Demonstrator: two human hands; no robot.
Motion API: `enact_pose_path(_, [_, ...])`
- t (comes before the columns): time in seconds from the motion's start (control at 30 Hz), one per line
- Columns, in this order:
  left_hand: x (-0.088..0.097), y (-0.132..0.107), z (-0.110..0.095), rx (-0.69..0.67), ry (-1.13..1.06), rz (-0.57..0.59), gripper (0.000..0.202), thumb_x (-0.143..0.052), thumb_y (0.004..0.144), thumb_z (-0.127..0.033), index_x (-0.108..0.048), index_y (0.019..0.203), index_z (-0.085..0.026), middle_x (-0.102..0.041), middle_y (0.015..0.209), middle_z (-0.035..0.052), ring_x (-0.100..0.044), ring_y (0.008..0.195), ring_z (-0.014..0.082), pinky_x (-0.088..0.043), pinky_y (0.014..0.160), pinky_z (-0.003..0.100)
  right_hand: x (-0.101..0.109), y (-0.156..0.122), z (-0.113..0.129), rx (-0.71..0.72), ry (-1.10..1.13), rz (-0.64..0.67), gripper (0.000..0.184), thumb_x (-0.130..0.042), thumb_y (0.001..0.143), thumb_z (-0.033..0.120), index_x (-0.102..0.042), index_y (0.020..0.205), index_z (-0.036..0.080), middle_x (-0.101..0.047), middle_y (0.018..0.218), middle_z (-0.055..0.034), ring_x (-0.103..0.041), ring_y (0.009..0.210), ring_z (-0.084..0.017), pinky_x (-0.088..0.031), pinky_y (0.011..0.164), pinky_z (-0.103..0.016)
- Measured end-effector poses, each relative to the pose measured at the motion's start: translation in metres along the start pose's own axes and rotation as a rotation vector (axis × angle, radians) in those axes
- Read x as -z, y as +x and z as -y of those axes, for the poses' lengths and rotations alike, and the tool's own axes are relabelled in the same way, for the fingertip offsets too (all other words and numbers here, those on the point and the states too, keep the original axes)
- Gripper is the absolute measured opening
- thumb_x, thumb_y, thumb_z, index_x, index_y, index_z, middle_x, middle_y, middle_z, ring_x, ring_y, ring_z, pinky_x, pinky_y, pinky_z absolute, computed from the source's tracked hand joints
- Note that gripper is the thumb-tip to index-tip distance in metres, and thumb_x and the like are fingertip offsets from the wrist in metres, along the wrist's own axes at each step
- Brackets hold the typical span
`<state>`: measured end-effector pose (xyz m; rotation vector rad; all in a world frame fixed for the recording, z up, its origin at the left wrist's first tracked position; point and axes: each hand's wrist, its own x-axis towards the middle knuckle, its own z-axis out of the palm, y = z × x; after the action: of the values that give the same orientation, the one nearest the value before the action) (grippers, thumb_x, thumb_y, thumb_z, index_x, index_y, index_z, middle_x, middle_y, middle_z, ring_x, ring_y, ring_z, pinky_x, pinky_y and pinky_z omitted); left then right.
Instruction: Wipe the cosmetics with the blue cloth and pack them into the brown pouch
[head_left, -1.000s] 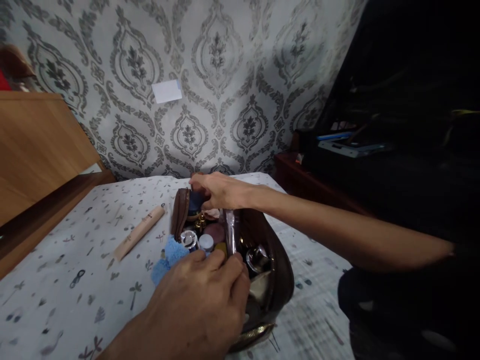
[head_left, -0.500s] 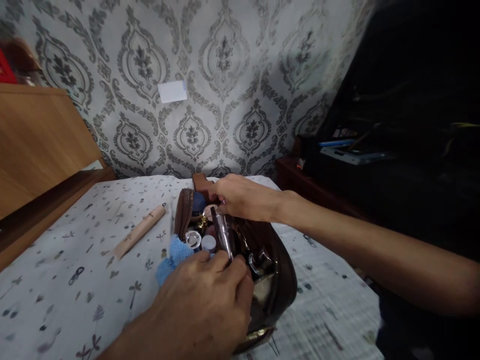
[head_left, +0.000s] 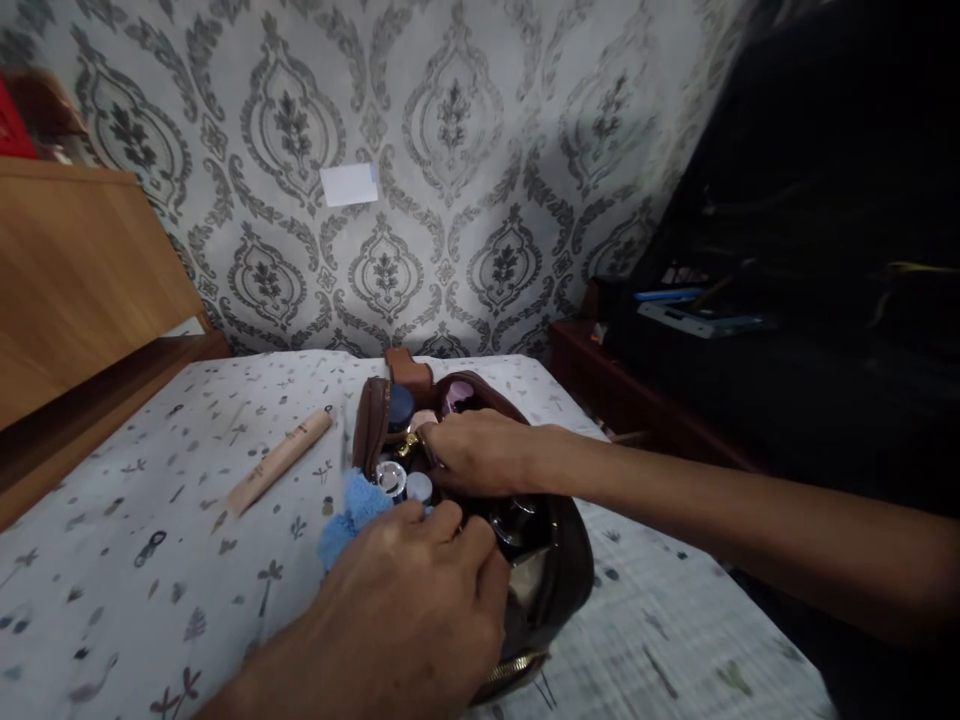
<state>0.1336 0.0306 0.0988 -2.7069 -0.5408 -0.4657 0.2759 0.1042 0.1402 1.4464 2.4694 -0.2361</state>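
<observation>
On the printed sheet, the brown cosmetics bag runs lengthwise away from you, your right hand inside, beyond your left hand at its near-left side, each grip's closure too hidden to tell.

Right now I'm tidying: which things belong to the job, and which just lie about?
With the job: bag, silver cap and pale cap inside, right hand inside too, left hand at the near end.
Lying about, seemingly: tube, red thing, blue thing at right.
</observation>
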Motion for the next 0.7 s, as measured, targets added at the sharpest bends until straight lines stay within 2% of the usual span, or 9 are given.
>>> enact_pose_path(0.1, [0.001,0.0,-0.001,0.007,-0.005,0.036,0.012,-0.057,0.083,-0.012,-0.067,0.088,-0.014,-0.069,0.079,0.004,-0.06,0.068,0.0196,-0.046,0.057,0.032,-0.001,0.003,0.002,-0.028,0.076,0.045,0.042,-0.061,0.087,0.029,-0.059,0.124,0.009,-0.073,0.109,-0.019,-0.071,0.102,-0.034,-0.052,0.073,-0.034])
enact_pose_path(0.2, [0.001,0.0,-0.002,0.011,0.001,0.051,0.009,-0.058,0.083,-0.012,-0.066,0.088,-0.014,-0.068,0.078,0.0037,-0.059,0.068,0.0197,-0.046,0.058,0.033,-0.001,0.01,0.001,-0.065,0.194,0.083,0.041,-0.064,0.084,0.024,-0.059,0.122,0.011,-0.075,0.104,-0.015,-0.074,0.091,-0.028,-0.052,0.066,-0.029])
enact_pose_path(0.27, [0.002,0.001,-0.002,0.008,-0.007,0.063,0.006,-0.06,0.084,-0.014,-0.066,0.086,-0.014,-0.067,0.077,0.0036,-0.059,0.068,0.0195,-0.046,0.058,0.033,-0.004,0.016,0.001,-0.109,0.213,0.025,0.042,-0.064,0.083,0.019,-0.057,0.123,0.009,-0.075,0.102,-0.0156,-0.074,0.091,-0.027,-0.051,0.067,-0.028])
enact_pose_path(0.4, [0.007,0.001,-0.002,0.009,-0.034,0.112,0.002,-0.063,0.084,-0.016,-0.065,0.084,-0.015,-0.066,0.077,0.0035,-0.059,0.068,0.0195,-0.045,0.059,0.033,-0.009,0.028,0.0,-0.199,0.166,-0.15,0.038,-0.054,0.089,0.014,-0.054,0.126,0.004,-0.071,0.112,-0.0239,-0.068,0.109,-0.032,-0.05,0.077,-0.031])
enact_pose_path(0.47, [0.009,0.001,-0.001,0.012,-0.041,0.156,0.003,-0.062,0.086,-0.016,-0.064,0.086,-0.015,-0.067,0.079,0.004,-0.059,0.071,0.02,-0.046,0.061,0.033,-0.007,0.029,0.0,-0.212,0.171,-0.185,0.034,-0.05,0.093,0.016,-0.057,0.124,0.005,-0.071,0.113,-0.0239,-0.068,0.109,-0.031,-0.049,0.076,-0.03])
enact_pose_path(0.53, [0.009,0.001,-0.001,0.004,-0.042,0.191,0.005,-0.06,0.088,-0.016,-0.064,0.089,-0.015,-0.067,0.081,0.0049,-0.06,0.073,0.0204,-0.047,0.063,0.033,-0.002,0.025,-0.001,-0.219,0.181,-0.199,0.027,-0.048,0.094,0.019,-0.064,0.114,0.009,-0.073,0.106,-0.0205,-0.071,0.101,-0.028,-0.047,0.072,-0.028])
enact_pose_path(0.63, [0.006,0.001,-0.001,-0.012,-0.026,0.195,0.008,-0.056,0.09,-0.015,-0.064,0.089,-0.014,-0.066,0.082,0.0057,-0.06,0.075,0.0211,-0.048,0.063,0.034,0.008,0.011,-0.004,-0.166,0.178,-0.194,0.025,-0.047,0.093,0.015,-0.071,0.097,0.012,-0.075,0.089,-0.0132,-0.07,0.083,-0.021,-0.044,0.067,-0.025])
enact_pose_path(0.7, [0.005,0.0,-0.001,-0.015,-0.016,0.159,0.007,-0.057,0.088,-0.014,-0.064,0.087,-0.014,-0.065,0.079,0.0052,-0.06,0.073,0.0215,-0.049,0.061,0.034,0.012,-0.001,-0.007,-0.027,0.16,-0.141,0.023,-0.051,0.09,0.012,-0.073,0.093,0.012,-0.074,0.084,-0.0091,-0.067,0.077,-0.017,-0.042,0.066,-0.023])
